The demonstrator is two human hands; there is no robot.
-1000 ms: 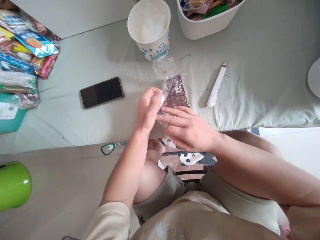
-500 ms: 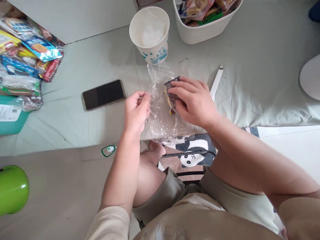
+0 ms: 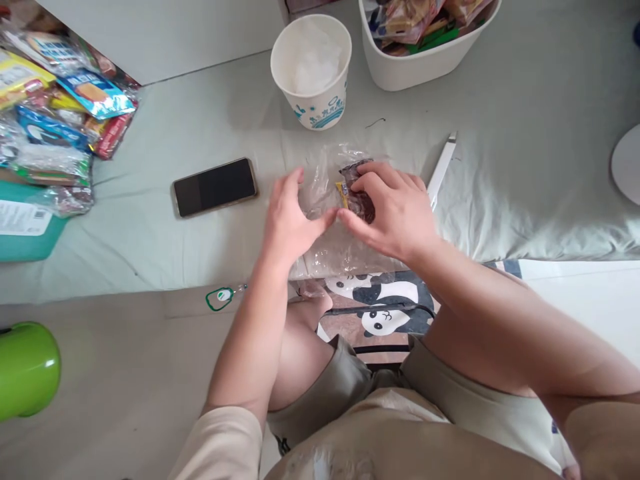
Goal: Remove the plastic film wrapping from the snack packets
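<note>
A clear plastic bag (image 3: 323,180) lies crumpled on the cloth-covered surface, its lower part at the front edge. Inside or under its film is a small dark packet (image 3: 361,207) with a yellow patch; which of the two I cannot tell. My right hand (image 3: 397,207) curls over the packet, fingertips on its top and thumb along the near side. At the bag's left edge, my left hand (image 3: 293,217) has its fingers raised and thumb stretched out. Its thumb tip comes close to the right thumb, and nothing shows in its grasp.
Behind the bag stands a paper cup (image 3: 320,110) with white, filmy stuff inside. Right of it is a white bin (image 3: 425,70) of packaged snacks. White tweezers (image 3: 443,170) lie to the right, a phone (image 3: 215,187) to the left. Wrapped snacks (image 3: 55,140) pile at far left.
My left hand has released the plastic film and spread its fingers, with the thumb reaching right. The bag has settled flatter. My right hand stays over the packet.
</note>
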